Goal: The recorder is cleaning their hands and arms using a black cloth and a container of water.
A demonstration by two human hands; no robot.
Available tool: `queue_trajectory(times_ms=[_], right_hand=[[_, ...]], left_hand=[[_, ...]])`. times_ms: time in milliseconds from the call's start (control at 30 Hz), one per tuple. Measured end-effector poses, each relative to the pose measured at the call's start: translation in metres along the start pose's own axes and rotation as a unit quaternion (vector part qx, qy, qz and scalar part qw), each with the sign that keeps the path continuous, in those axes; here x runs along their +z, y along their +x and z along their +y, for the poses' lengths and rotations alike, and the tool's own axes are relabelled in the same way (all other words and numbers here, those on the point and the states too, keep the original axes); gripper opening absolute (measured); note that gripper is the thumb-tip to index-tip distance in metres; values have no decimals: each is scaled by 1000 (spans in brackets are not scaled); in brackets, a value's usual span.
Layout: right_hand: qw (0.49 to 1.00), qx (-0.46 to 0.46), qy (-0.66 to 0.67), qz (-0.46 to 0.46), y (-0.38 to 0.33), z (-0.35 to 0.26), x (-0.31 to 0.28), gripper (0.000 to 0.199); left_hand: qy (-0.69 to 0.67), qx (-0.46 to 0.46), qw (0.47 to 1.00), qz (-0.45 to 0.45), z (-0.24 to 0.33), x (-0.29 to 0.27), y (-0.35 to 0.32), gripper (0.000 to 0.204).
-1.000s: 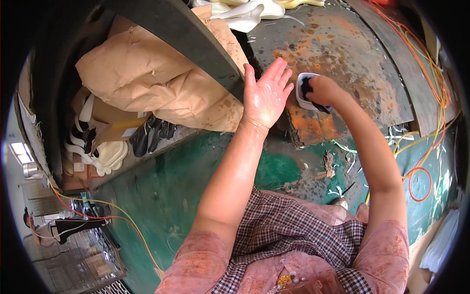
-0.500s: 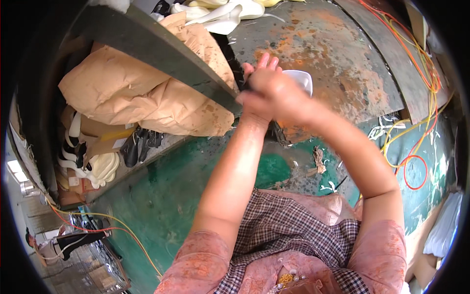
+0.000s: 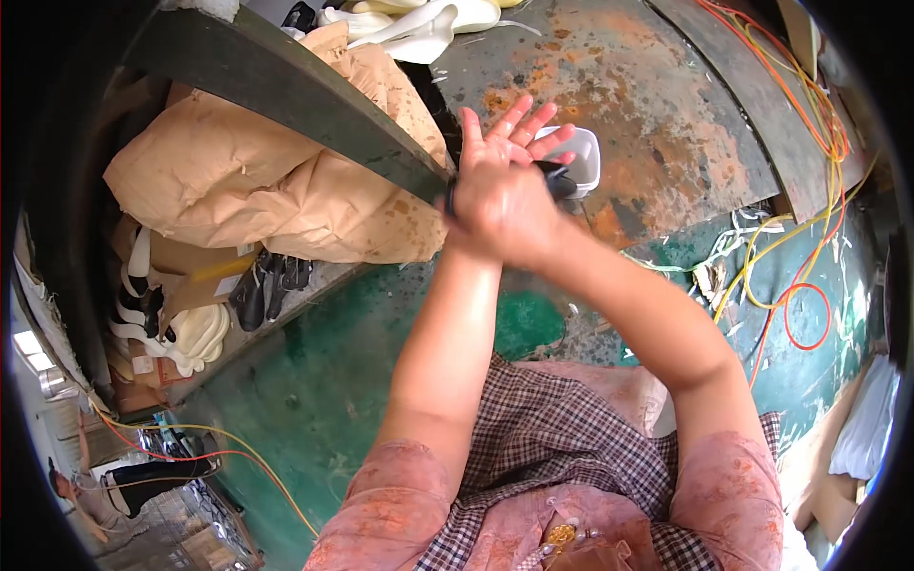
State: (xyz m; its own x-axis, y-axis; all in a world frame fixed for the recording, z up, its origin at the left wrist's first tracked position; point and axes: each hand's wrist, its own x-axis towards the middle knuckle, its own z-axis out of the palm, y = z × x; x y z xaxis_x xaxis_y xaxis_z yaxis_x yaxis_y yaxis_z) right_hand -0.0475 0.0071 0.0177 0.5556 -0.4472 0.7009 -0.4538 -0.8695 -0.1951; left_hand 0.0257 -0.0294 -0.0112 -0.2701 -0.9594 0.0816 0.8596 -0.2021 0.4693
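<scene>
My left hand (image 3: 519, 138) is palm up above the rust-stained metal surface, its fingers spread and stretched out with nothing on them. Across its wrist lies my right hand (image 3: 505, 205), closed and slightly blurred, its fingers mostly hidden. Something black (image 3: 554, 177) shows just past my right hand, in front of a white plastic tub (image 3: 586, 162). A little black also shows on the other side of that hand, by the dark beam. Whether my right hand grips this black thing cannot be made out.
A dark metal beam (image 3: 314, 109) slants close to my hands, before crumpled brown paper (image 3: 238, 181). White hand-shaped pieces (image 3: 419, 29) lie at the back; more pale and black ones (image 3: 200, 333) fill a box at left. Orange and yellow cords (image 3: 838, 171) hang at right.
My left hand's fingers have spread and show more fully. My right hand and forearm have shifted left and slightly down over the left wrist. More of the black thing shows by the tub.
</scene>
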Motion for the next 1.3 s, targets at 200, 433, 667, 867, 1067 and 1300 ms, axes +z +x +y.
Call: queue_trajectory(times_ms=[200,433,667,867,1067,1300], right_hand=[[968,-88,236,-16,-26,-11,-22,34],[990,121,-17,-69,-63,99,-55,35],[769,505,373,119,-2,126,-95,34],[763,457,438,135,44,76,-95,45],[988,108,-54,100,36,6,-6,39],[992,99,-7,-80,1,-47,-20,35]], left_hand=[[-140,-24,990,-5,12,-9,13,85],[-141,44,985,-86,18,28,2,105],[-79,43,993,-74,15,31,-6,127],[-106,0,992,-73,7,30,-8,131],[-65,77,992,-75,-9,14,-6,72],[-158,36,958,236,23,-6,9,84]])
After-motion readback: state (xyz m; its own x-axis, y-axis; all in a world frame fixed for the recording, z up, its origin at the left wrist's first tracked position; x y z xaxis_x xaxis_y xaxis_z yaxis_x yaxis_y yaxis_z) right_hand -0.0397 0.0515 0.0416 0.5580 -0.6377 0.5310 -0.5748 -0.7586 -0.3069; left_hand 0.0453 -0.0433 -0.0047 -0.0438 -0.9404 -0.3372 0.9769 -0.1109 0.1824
